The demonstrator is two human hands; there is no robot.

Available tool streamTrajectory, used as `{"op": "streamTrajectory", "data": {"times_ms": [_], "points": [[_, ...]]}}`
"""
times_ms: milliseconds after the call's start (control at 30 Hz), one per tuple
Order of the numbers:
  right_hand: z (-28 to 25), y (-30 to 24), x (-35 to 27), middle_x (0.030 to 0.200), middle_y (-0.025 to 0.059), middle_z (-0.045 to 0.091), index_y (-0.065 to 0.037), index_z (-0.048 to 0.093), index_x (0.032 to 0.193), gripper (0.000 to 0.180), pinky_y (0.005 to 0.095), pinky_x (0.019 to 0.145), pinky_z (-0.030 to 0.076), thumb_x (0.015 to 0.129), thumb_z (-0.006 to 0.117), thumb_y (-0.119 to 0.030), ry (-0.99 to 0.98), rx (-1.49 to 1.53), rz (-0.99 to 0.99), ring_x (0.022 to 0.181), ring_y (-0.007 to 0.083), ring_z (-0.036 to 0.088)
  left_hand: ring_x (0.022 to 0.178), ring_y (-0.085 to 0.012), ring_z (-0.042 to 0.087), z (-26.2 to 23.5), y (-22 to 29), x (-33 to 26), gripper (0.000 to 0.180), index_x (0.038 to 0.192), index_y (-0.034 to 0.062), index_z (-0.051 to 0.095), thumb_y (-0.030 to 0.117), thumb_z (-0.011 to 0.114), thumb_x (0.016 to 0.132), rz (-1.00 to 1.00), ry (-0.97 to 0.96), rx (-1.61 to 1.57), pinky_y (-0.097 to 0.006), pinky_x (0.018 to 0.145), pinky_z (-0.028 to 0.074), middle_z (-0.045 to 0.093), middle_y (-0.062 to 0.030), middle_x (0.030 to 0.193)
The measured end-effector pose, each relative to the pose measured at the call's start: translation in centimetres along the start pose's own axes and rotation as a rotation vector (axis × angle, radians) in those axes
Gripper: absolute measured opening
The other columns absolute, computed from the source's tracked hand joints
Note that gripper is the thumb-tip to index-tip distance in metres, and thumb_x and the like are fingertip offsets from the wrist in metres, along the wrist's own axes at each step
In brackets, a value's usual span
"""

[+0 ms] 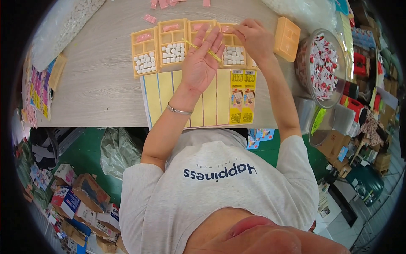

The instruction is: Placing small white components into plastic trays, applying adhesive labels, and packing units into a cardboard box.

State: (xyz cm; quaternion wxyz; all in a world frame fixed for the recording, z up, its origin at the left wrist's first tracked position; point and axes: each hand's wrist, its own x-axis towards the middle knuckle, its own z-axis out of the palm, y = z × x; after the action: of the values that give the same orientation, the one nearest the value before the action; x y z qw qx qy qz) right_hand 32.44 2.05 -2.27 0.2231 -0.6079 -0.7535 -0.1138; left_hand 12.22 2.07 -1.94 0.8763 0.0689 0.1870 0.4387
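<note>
Palm up, my left hand [201,67] has its fingers stretched out over the row of trays, with several thin yellow sticks [213,55] lying across them. My right hand [256,40] is pinched at the far compartment of a yellow tray [233,41] toward the right of the row; what its fingertips hold, I cannot make out. A pink packet [227,29] lies in that compartment beside the fingertips. Other yellow trays [159,46] carry small white marshmallow-like pieces [172,53] in the near part and pink packets [171,28] in the far part. My left hand partly hides one tray.
A printed yellow sheet [169,93] lies before the trays. To the right stand an upturned yellow tray [287,39] and a clear bowl [301,63] of wrapped sweets. Loose pink packets [150,18] lie at the back. A bag of white pieces [69,31] sits at left.
</note>
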Motion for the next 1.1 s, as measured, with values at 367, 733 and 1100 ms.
{"op": "streamTrajectory", "data": {"times_ms": [367, 733, 1100], "points": [[-2.4, -8.1, 0.2, 0.076, 0.0027, 0.068, -0.004, 0.077, 0.095, 0.013, 0.0263, 0.06, 0.047, 0.085, 0.075, -0.011, -0.277, 0.948, 0.59, 0.064, 0.0095, 0.06, 0.139, -0.0179, 0.041, -0.9, 1.0, -0.4, 0.054, 0.155, 0.0154, 0.028, 0.01, 0.048, 0.105, 0.078, -0.003, 0.08, -0.034, 0.111, 0.039, 0.043, -0.0058, 0.153], [2.6, -5.8, 3.4, 0.077, 0.0043, 0.066, -0.01, 0.078, 0.097, 0.013, 0.0296, 0.063, 0.049, 0.084, 0.075, -0.015, 0.053, 0.352, 0.099, 0.074, 0.018, 0.064, 0.138, -0.0191, 0.043, -1.9, 5.4, -1.7, 0.047, 0.151, 0.0149, 0.035, 0.009, 0.045, 0.106, 0.252, 0.117, 0.087, -0.035, 0.113, 0.038, 0.045, -0.0091, 0.151], [2.6, -10.7, 5.6, 0.075, 0.005, 0.066, -0.011, 0.077, 0.098, 0.013, 0.0298, 0.059, 0.048, 0.086, 0.072, -0.015, -0.143, 0.598, 0.11, 0.066, 0.0186, 0.063, 0.138, -0.0232, 0.043, -3.1, 10.0, -1.5, 0.049, 0.151, 0.0136, 0.039, 0.011, 0.048, 0.103, 0.39, 0.065, 0.386, -0.042, 0.111, 0.038, 0.044, -0.0091, 0.153]]}}
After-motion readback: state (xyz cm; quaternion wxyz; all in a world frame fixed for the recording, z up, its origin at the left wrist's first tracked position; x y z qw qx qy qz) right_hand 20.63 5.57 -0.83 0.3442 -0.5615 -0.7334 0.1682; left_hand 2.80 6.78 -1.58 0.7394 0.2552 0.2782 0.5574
